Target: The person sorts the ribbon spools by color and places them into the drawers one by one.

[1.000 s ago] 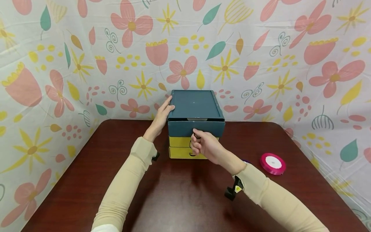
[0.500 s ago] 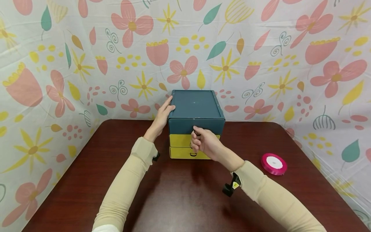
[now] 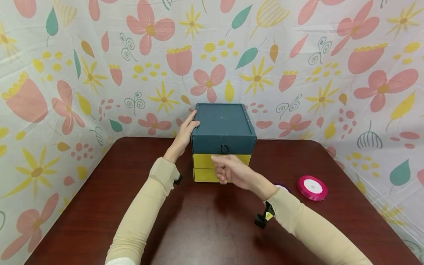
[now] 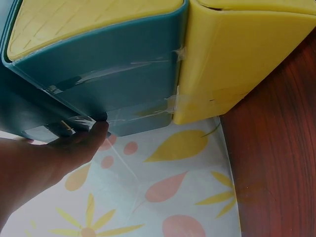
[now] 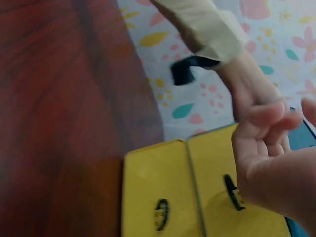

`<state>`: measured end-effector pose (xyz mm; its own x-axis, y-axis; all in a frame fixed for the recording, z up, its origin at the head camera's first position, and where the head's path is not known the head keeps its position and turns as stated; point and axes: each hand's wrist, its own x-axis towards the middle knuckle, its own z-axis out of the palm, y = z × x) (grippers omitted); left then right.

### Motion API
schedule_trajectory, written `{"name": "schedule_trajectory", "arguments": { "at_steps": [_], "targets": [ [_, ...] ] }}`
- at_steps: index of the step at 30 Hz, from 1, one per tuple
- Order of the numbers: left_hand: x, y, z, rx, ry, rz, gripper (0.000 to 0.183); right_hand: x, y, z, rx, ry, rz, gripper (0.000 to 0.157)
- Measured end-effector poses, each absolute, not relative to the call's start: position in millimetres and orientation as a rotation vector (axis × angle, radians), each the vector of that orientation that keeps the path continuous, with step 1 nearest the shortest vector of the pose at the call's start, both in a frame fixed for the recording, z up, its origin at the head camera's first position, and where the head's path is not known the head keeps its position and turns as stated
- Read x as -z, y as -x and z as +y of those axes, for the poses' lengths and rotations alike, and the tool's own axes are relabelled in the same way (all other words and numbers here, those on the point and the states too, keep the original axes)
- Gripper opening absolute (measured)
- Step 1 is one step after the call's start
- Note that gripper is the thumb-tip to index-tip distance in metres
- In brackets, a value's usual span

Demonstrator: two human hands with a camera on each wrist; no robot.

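A small drawer cabinet (image 3: 222, 119) with a dark teal top stands near the back of the table. Its teal top drawer (image 3: 208, 144) is pushed in flush and has a dark loop handle (image 3: 225, 149). Below are an upper yellow drawer (image 3: 201, 161) and a lower yellow drawer (image 3: 202, 175), both closed; their black handles show in the right wrist view. My left hand (image 3: 184, 134) rests against the cabinet's upper left side, fingers extended. My right hand (image 3: 236, 172), fingers loosely bent and holding nothing, hovers before the yellow drawers, just below the loop.
On the right of the brown table (image 3: 198, 228) lies a pink ribbon roll (image 3: 312, 187). A second white-and-purple roll (image 3: 282, 187) is mostly hidden behind my right wrist. A flower-patterned cloth (image 3: 212, 48) hangs close behind the cabinet.
The teal top drawer went from slightly out to fully in. My right hand then let go of its loop handle and moved slightly down and left. My left hand stayed put.
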<state>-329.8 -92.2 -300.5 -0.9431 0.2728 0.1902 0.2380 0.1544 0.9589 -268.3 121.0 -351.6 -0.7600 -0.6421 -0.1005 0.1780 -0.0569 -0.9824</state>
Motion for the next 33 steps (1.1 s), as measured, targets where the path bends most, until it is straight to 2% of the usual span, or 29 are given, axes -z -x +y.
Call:
{"name": "schedule_trajectory", "arguments": {
  "at_steps": [7,16,23,33],
  "targets": [
    [300,329,-93,-1.952,-0.523,2.358,0.060,384,253,121,1.660,0.480,1.649,0.030],
    [300,329,-94,-1.946,-0.519,2.364,0.060,401,269,127,1.822,0.232,1.621,0.053],
    [301,330,-93,-1.953,-0.529,2.352,0.060,397,280,127,1.915,0.206,1.580,0.038],
    [301,331,-94,-1.964,-0.538,2.344,0.060,395,282,125,1.963,0.199,1.579,0.033]
  ]
}}
